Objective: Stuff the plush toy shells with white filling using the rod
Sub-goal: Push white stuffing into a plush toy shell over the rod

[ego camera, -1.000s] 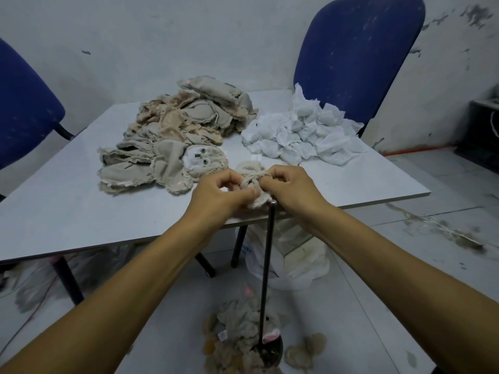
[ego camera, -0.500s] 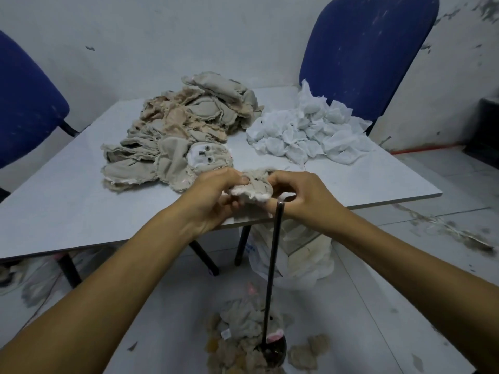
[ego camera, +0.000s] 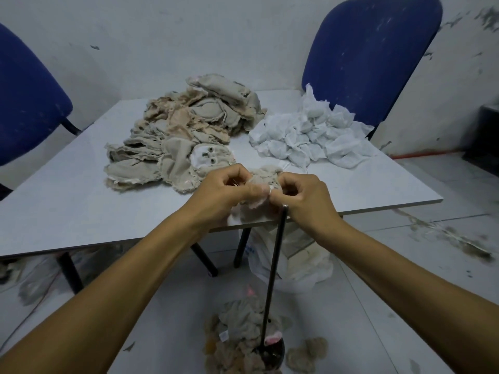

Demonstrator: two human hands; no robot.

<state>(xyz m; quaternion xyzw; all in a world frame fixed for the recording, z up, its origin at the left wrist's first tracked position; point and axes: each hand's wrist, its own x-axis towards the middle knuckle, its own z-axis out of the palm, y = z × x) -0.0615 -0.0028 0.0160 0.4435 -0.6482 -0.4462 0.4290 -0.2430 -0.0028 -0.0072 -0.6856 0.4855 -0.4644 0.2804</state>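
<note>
A beige plush shell (ego camera: 263,179) is held between both hands above the table's near edge. My left hand (ego camera: 224,194) grips its left side with curled fingers, and my right hand (ego camera: 307,199) pinches its right side. A thin black rod (ego camera: 274,268) stands upright from a dark base (ego camera: 272,352) on the floor, its top reaching the shell just under my right hand. A heap of flat beige shells (ego camera: 186,130) lies on the table, one showing a white face with eyes. White filling (ego camera: 310,133) is piled to its right.
The grey table (ego camera: 67,201) has blue chairs at the left (ego camera: 24,103) and behind (ego camera: 370,55). On the floor, plush toys (ego camera: 237,338) lie round the rod's base, and a white plastic bag (ego camera: 299,263) sits under the table.
Both hands have shifted their grip on the shell, bunching it more tightly at the rod's top. The rod has stayed upright in place.
</note>
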